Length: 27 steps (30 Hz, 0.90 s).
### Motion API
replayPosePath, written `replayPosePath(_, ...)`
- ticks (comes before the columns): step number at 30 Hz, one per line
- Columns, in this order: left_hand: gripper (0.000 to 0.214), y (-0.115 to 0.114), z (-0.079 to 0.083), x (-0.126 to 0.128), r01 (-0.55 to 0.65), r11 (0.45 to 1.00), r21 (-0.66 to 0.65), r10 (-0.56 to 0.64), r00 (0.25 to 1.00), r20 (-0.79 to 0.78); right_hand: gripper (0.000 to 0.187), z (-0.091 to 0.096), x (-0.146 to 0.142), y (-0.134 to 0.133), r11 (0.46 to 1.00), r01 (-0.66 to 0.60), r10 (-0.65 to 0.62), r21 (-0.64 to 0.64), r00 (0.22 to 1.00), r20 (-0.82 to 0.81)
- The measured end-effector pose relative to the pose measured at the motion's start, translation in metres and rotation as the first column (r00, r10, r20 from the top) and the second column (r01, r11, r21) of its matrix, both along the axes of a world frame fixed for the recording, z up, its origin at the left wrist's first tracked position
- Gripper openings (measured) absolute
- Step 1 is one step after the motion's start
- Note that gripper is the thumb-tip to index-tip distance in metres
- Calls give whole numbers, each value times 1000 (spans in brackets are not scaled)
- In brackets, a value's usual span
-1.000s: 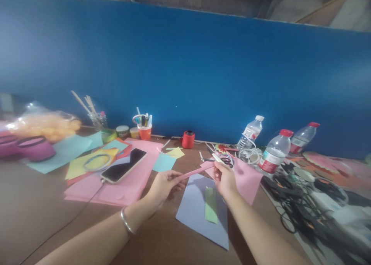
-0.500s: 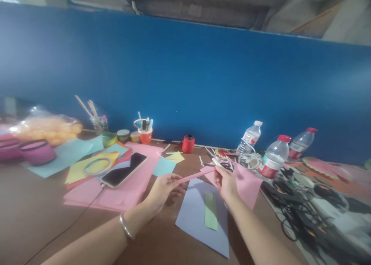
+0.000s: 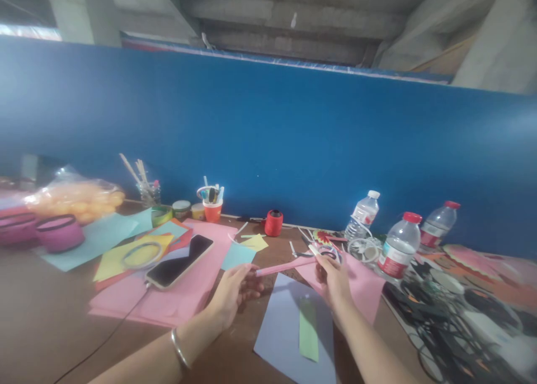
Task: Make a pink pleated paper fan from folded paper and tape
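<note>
A narrow pink paper strip (image 3: 285, 266) stretches between my two hands above the table. My left hand (image 3: 235, 295), wearing a silver bangle (image 3: 179, 347) at the wrist, pinches the strip's left end. The other end is in my right hand (image 3: 334, 277), closed with thumb uppermost. A small white piece (image 3: 314, 250) pokes out at the right fingertips; I cannot make out what it is. Below the hands lies a lilac sheet of paper (image 3: 277, 322), with a light green strip (image 3: 309, 331) on it. Pink paper (image 3: 364, 286) lies under and beyond my right hand.
Left of my hands, a phone (image 3: 180, 262) on a cable rests on pink sheets (image 3: 176, 311). Behind stand a red cup of tools (image 3: 213, 211) and a red roll (image 3: 273, 223). On the right are bottles (image 3: 398, 249) and tangled black cables (image 3: 444, 328). A blue partition (image 3: 268, 126) closes off the back.
The view has tilted up, so the table sits lower in the picture. My left hand has shifted slightly left, and more of the pink strip shows between my hands.
</note>
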<state>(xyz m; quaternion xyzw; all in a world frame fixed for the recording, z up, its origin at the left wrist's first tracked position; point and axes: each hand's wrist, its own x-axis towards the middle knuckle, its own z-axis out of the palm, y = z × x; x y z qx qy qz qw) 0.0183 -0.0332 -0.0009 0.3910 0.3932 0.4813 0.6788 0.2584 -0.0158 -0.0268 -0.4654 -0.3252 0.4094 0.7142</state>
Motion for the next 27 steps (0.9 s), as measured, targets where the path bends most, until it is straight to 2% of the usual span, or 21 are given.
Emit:
replayPosePath(5, 33, -2, 6, 1, 53, 997, 52, -46, 989, -138, 28, -1, -1, 0, 1000, 21, -20, -8, 998, 60)
replayPosePath(10, 45, 0, 5, -1, 110, 994, 28, -100, 963, -251, 31, 5, -4, -4, 999, 47, -43, -25, 986, 163)
replayPosePath(14, 45, 3, 2, -2, 82, 997, 4, -76, 943, -323, 33, 11, -7, -10, 998, 38, -25, -46, 967, 253)
replayPosePath(22, 24, 4, -1, 1, 28, 1000, -13, -30, 954, -297, 21, 11, -10, -12, 999, 2, 13, -44, 946, 323)
replayPosePath(27, 23, 7, -5, -2, 32, 999, -14, -35, 954, -297, 26, 4, -10, -8, 995, -73, 91, -66, 934, 346)
